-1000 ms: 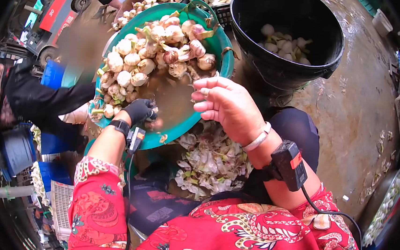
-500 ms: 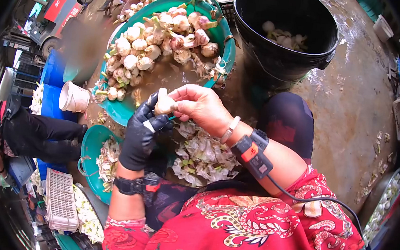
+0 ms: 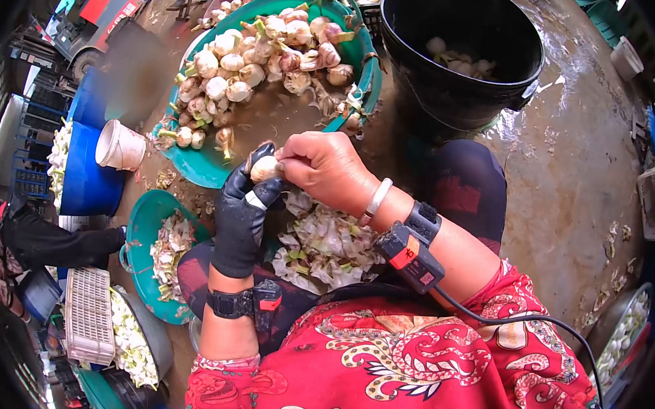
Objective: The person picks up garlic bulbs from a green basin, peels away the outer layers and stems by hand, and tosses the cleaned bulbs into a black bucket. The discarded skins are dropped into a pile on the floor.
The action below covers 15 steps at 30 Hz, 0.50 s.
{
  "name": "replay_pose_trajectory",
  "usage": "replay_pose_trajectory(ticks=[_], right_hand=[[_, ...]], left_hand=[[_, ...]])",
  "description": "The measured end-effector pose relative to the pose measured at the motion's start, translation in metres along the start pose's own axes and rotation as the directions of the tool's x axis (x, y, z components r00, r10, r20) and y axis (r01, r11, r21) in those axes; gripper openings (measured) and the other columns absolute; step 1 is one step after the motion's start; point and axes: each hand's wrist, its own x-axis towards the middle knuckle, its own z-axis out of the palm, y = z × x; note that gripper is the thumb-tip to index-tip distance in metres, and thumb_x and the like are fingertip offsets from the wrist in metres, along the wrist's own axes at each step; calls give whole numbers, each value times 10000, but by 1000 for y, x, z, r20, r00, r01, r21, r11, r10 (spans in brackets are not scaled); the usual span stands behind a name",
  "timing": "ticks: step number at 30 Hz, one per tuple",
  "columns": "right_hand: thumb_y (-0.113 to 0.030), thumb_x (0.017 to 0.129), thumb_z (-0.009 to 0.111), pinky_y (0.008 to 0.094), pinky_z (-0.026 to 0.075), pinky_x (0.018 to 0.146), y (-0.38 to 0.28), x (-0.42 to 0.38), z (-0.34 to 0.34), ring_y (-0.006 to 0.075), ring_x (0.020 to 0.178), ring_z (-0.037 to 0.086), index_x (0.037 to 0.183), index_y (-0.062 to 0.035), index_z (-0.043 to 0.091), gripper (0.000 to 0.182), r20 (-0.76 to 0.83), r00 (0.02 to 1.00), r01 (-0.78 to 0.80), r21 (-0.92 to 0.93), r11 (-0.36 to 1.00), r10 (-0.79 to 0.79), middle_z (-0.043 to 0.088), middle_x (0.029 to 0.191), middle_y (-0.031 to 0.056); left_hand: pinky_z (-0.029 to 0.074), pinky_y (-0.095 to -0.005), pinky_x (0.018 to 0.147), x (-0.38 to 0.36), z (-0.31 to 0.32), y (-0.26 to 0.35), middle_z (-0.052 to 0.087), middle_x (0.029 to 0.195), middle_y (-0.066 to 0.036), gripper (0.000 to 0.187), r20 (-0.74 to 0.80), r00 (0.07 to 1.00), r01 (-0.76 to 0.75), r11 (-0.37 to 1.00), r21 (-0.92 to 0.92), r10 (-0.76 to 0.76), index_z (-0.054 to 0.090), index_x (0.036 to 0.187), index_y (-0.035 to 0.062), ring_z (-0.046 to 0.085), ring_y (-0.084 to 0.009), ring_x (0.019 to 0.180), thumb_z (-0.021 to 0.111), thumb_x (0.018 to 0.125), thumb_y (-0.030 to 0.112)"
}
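A pale garlic bulb (image 3: 266, 170) is held between my two hands, over the near edge of a large green basin (image 3: 205, 173). My left hand (image 3: 242, 217), in a black glove, grips the bulb from the left with thumb and fingers. The bare fingers of my right hand (image 3: 323, 166) are pinched at the bulb's right side. Beyond them, unpeeled garlic bulbs (image 3: 231, 62) are heaped in the basin. Below my hands lies a pile of papery garlic skins (image 3: 332, 243).
A black bucket (image 3: 422, 81) with some peeled bulbs stands ahead on the right. To the left are a small green basin (image 3: 141, 221) of skins, a white pail (image 3: 120, 146), blue tubs (image 3: 95, 171) and a plastic crate (image 3: 90, 316). Another person's leg (image 3: 63, 236) shows at far left.
The garlic bulb has turned in my left hand, its neck no longer pointing up. My right hand has closed into a tighter pinch at its side. The view has shifted slightly.
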Motion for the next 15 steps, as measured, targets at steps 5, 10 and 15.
replay_pose_trajectory(ticks=[5,10,15], right_hand=[[-58,748,604,420,497,619,-4,-10,-14,371,690,606,775,-25,604,43,94,972,232,-291,928,-213,603,698,164],[-40,742,597,423,493,604,2,-24,-20,380,692,583,718,-19,536,69,57,983,185,-390,902,-177,572,698,160],[-66,785,569,350,498,539,0,-31,-26,211,552,623,782,12,601,85,-52,922,-385,-40,922,383,621,639,108]], left_hand=[[465,-211,667,-3,6,-10,639,974,3,323,34,999,33,999,29,-34,599,1183,20,563,-55,765,633,874,107],[477,-221,730,-3,15,-26,635,1025,7,333,125,987,111,993,-40,-105,617,1180,6,566,-59,852,660,858,81],[522,-264,683,-5,22,-20,641,1080,-36,376,195,981,12,995,-97,8,594,1210,5,607,-106,836,658,847,77]])
